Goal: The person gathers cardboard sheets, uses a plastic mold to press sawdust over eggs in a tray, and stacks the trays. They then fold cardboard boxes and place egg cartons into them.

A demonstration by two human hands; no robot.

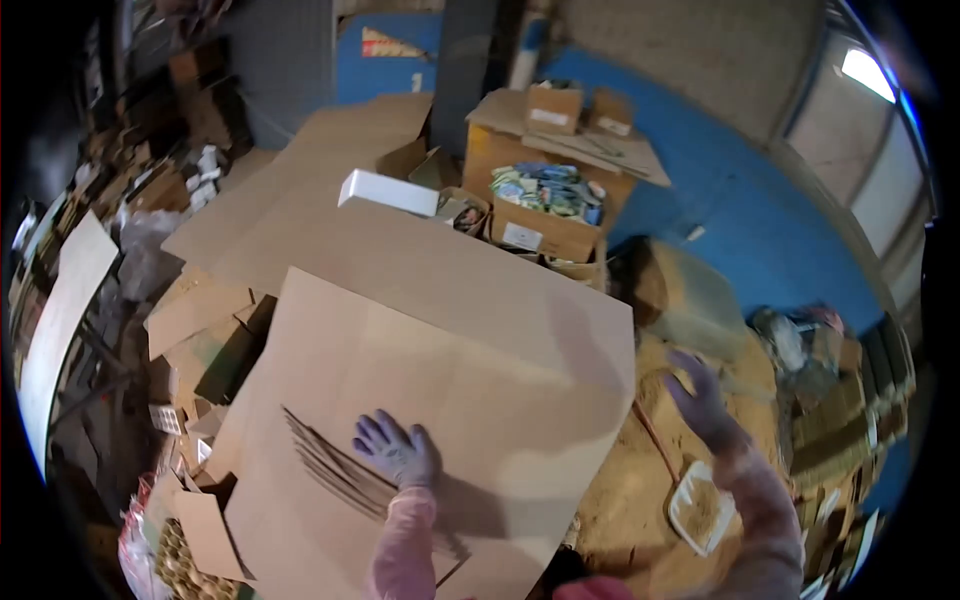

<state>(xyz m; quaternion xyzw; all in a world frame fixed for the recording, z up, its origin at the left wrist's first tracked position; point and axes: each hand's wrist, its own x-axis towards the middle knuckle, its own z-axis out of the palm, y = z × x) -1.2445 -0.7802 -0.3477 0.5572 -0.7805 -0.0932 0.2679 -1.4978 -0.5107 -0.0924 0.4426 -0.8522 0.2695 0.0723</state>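
Note:
My left hand [397, 452], in a pale purple-grey glove, rests flat with fingers spread on a large cardboard sheet [400, 350]. Several thin dark sticks [330, 455] lie side by side on the sheet, just left of that hand and partly behind it. My right hand [700, 400], gloved alike, is raised beyond the sheet's right edge. Its fingers are apart and hold nothing. Below it, a white scoop [703, 508] with tan powder in it and a long reddish handle [655, 440] lies on a tan, powdery surface.
Behind the sheet stand a white box [388, 193] and a cardboard box [545, 228] filled with colourful packets. Folded cartons [200, 310] and an egg-like tray of round items [178, 560] are at the left. A blue wall [690, 190] bounds the back right.

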